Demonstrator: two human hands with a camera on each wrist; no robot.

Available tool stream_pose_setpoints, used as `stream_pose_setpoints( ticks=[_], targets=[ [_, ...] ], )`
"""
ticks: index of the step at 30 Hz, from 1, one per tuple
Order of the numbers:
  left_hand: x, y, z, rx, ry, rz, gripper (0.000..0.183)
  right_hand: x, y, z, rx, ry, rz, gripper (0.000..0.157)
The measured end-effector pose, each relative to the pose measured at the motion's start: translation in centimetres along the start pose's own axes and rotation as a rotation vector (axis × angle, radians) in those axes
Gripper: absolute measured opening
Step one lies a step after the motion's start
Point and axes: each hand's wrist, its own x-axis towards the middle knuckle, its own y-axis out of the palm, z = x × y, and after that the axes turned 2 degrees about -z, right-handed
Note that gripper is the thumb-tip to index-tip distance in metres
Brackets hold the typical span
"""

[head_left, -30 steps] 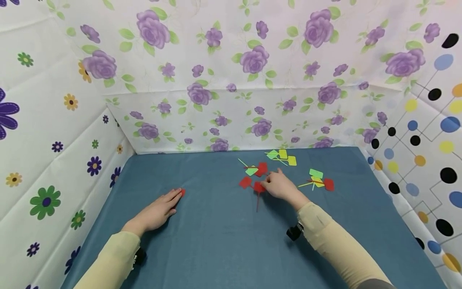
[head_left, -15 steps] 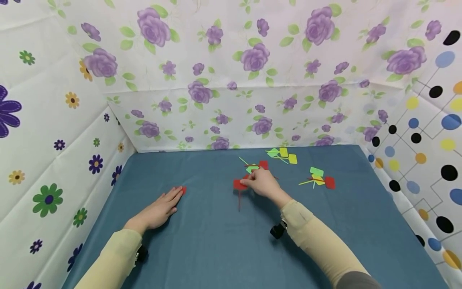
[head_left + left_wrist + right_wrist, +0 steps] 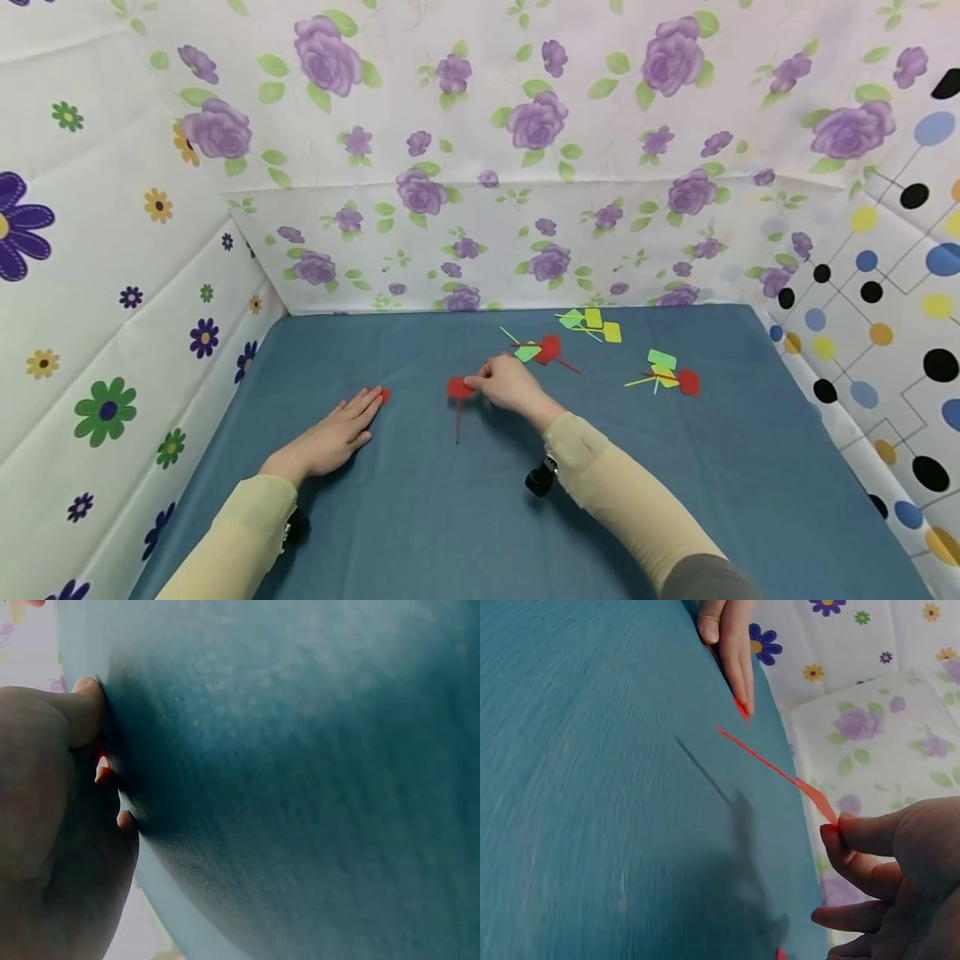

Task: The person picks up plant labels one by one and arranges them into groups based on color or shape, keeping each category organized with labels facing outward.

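My left hand (image 3: 330, 437) lies on the blue cloth with its fingers extended over a red tag, whose red end (image 3: 386, 395) shows past the fingertips. Most of that tag is hidden; a bit of red (image 3: 100, 754) shows under the hand in the left wrist view. Between thumb and forefinger, my right hand (image 3: 512, 385) pinches a second red tag (image 3: 459, 388) by its flat, squarish head. Its thin stem points toward me. In the right wrist view this held tag (image 3: 817, 799) hangs above the cloth and casts a shadow, its stem aimed toward the left hand.
Beyond the right hand is a group of red tags (image 3: 551, 347) and a green one (image 3: 527, 352). Yellow and green tags (image 3: 612, 332) lie at the back. A mixed cluster with a green tag (image 3: 662, 359) lies right. Patterned cloth walls (image 3: 480, 242) enclose the blue table (image 3: 420, 517).
My right hand has moved left across the cloth, bringing the pinched red tag away from the group and nearer the left hand. The left hand has stayed in place.
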Motion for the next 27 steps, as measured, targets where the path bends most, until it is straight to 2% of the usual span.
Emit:
stream_pose_setpoints(
  ticks=[7, 12, 18, 27],
  targets=[
    [-0.3, -0.1, -0.2, 0.023, -0.01, -0.01, 0.066, 1.4, 2.2, 1.3, 0.004, 0.016, 0.012, 0.049],
    [-0.2, -0.1, -0.4, 0.028, -0.008, -0.016, 0.066, 2.1, 3.4, 2.1, -0.009, -0.019, -0.002, 0.055],
    [0.1, 0.1, -0.5, 0.056, -0.021, -0.009, 0.067, 2.8, 4.1, 2.9, -0.026, -0.074, -0.028, 0.043],
    [0.1, 0.1, -0.4, 0.093, -0.024, -0.02, 0.066, 3.7, 4.8, 3.9, -0.033, -0.105, 0.008, 0.054]
  ],
)
